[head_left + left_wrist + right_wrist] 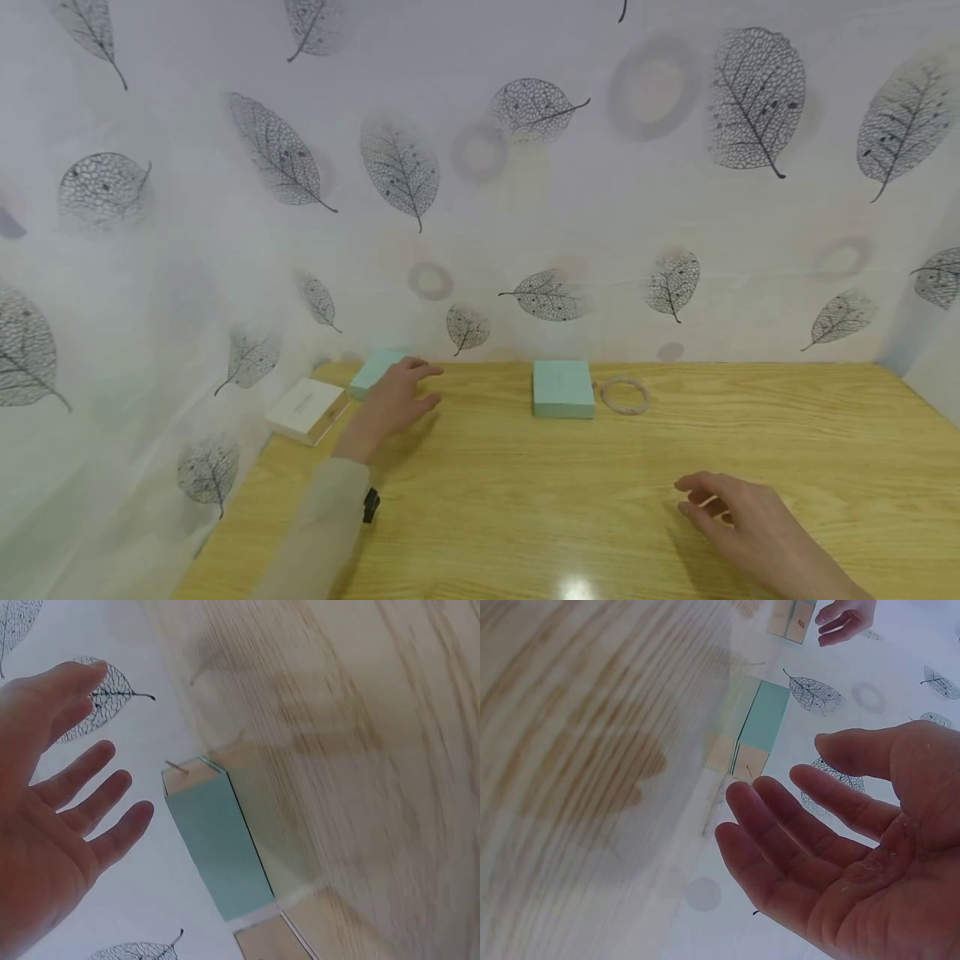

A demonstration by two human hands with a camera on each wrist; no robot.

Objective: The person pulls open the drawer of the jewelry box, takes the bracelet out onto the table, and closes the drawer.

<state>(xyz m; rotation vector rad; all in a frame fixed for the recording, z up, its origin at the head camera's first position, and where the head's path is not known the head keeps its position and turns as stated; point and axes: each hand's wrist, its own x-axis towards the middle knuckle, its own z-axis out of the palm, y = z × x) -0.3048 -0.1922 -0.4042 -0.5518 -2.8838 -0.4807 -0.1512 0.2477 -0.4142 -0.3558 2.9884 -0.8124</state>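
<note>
Leaf-printed sheeting (pixel 510 221) backs the wooden table (pixel 525 500). I have the left hand (pixel 392 402) spread near the back-left turquoise box (pixel 372 372), the right hand (pixel 750 521) relaxed, both empty; I'd grasp squarely across the box's sides.

Free tabletop (pixel 525 500) between hands (pixel 750 521), box (pixel 563 389) beyond

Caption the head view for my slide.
Left hand by the corner turquoise box, right hand above the woodgrain tabletop, pale bracelet beside the middle turquoise box.
</note>
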